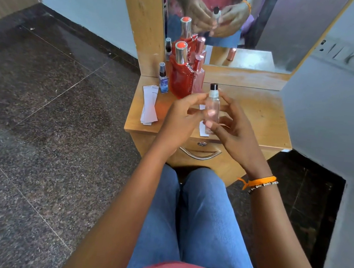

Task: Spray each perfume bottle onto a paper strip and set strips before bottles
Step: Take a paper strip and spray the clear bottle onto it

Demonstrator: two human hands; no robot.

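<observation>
A home dressing corner, wooden dressing table (252,112) with a drawer (metal handle and lock), mirror (252,20) above, perfume bottles (179,76) grouped on top, wall switch panel (341,56), dark stone floor (42,95).

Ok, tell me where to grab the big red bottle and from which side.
Take the red bottle by its flat-sided body, below the silver cap, coming from the front. It stands upright, with the pink bottle close on its right and the small blue bottle on its left, so the sides look cramped.
</observation>
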